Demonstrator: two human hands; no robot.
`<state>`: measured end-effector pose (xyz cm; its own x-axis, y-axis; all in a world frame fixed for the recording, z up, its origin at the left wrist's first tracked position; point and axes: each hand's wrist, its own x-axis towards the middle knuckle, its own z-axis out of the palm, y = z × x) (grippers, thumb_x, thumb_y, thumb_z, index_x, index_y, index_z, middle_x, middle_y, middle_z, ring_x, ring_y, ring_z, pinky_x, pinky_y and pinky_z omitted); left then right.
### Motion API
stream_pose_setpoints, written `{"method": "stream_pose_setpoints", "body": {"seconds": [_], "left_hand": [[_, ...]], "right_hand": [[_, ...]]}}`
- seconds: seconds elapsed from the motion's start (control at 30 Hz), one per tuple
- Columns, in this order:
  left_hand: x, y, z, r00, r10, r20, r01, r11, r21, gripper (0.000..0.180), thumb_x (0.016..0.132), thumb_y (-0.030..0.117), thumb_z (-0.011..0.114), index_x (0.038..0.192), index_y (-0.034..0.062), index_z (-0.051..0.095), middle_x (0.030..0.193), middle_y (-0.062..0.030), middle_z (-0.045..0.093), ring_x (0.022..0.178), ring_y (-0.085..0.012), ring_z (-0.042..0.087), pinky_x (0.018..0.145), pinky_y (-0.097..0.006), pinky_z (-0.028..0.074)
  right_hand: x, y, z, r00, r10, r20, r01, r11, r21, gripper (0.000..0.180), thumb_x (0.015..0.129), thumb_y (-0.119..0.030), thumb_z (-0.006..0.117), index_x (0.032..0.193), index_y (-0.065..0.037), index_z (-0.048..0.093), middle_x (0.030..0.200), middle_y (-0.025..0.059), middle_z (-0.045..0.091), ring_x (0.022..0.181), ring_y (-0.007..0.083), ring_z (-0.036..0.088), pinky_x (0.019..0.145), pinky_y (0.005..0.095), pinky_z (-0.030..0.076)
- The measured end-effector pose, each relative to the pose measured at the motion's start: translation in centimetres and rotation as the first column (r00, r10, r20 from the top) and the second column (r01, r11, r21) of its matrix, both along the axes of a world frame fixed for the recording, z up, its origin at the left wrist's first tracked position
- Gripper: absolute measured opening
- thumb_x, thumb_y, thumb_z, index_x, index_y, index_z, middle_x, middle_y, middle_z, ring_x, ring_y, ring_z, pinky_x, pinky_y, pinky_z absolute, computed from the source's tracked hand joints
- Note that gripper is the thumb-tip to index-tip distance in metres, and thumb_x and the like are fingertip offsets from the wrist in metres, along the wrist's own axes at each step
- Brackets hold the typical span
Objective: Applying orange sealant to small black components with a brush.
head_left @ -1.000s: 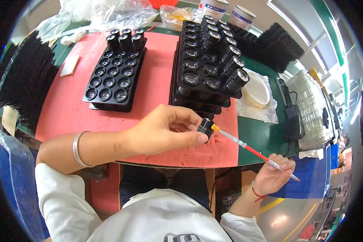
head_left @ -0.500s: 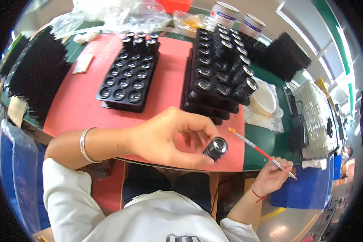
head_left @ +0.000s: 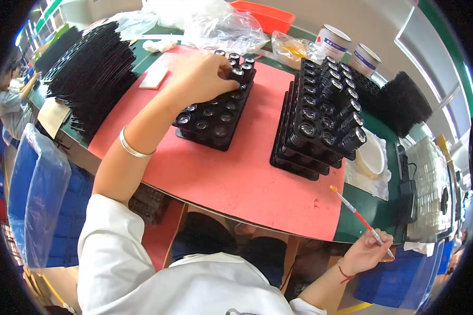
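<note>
My left hand (head_left: 201,79) reaches out over the far end of a black tray (head_left: 215,113) on the red mat (head_left: 236,173). Its fingers close on a small black cylindrical lens part (head_left: 237,73) set among others in the tray's far rows. A silver bangle sits on that wrist. My right hand (head_left: 367,253) hangs low at the table's near right edge, holding a thin brush (head_left: 356,214) with a red-and-white handle and an orange tip that points up and left. To the right a stack of black trays (head_left: 315,121) is full of the same lens parts.
Stacks of empty black trays (head_left: 92,73) stand at the left and another pile (head_left: 402,102) at the far right. Clear plastic bags (head_left: 215,26), two white cans (head_left: 333,42), an orange bin (head_left: 265,16) and a white dish (head_left: 370,155) lie around the mat. A person (head_left: 13,100) works at far left.
My left hand has carried the lens part from near my body out to the far rows of the left tray. My right hand with the brush has stayed low at the right.
</note>
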<state>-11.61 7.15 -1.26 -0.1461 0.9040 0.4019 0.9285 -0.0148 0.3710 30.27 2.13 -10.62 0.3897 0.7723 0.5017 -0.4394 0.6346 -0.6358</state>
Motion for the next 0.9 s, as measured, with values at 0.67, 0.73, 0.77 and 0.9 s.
{"method": "stream_pose_setpoints", "body": {"seconds": [0.67,0.73,0.77,0.9], "left_hand": [[1.2,0.8,0.7,0.993,0.062,-0.099,-0.074,0.99,-0.121,0.034,0.065,0.034,0.069,0.076,0.0013,0.066,0.071,-0.0157,0.063,0.068,-0.0301,0.061,0.064,-0.036,0.048],[2.6,0.1,1.7,0.984,0.131,-0.123,-0.142,0.986,-0.083,0.035,0.068,0.034,0.068,0.083,0.0026,0.066,0.074,-0.0137,0.065,0.068,-0.0253,0.063,0.065,-0.033,0.048],[3.6,-0.5,2.5,0.976,0.182,-0.119,-0.188,0.981,-0.044,0.035,0.069,0.034,0.068,0.084,0.0034,0.066,0.075,-0.0125,0.065,0.069,-0.0242,0.063,0.066,-0.032,0.049],[7.7,-0.1,3.5,0.988,-0.131,-0.085,0.148,0.961,0.234,0.034,0.071,0.035,0.066,0.082,0.003,0.063,0.071,-0.0095,0.061,0.068,-0.0241,0.059,0.064,-0.033,0.045]], "right_hand": [[0.7,-0.1,-0.3,0.993,0.115,0.021,-0.116,0.992,0.044,0.025,0.089,-0.026,0.049,0.077,-0.005,0.044,0.061,0.0021,0.04,0.056,0.0114,0.036,0.054,0.0243,0.03],[0.9,0.1,-0.5,0.994,0.106,0.032,-0.107,0.994,0.034,0.025,0.089,-0.027,0.049,0.077,-0.005,0.045,0.062,0.0028,0.041,0.057,0.0117,0.037,0.054,0.0246,0.031],[0.8,0.0,-0.4,0.996,0.086,0.038,-0.087,0.996,0.022,0.025,0.089,-0.027,0.048,0.077,-0.005,0.045,0.062,0.0029,0.042,0.057,0.0117,0.037,0.054,0.0245,0.031],[1.1,-0.2,-0.3,0.996,0.075,0.045,-0.076,0.997,0.021,0.024,0.089,-0.026,0.048,0.078,-0.006,0.046,0.065,0.0039,0.045,0.057,0.0126,0.039,0.055,0.0247,0.033]]}}
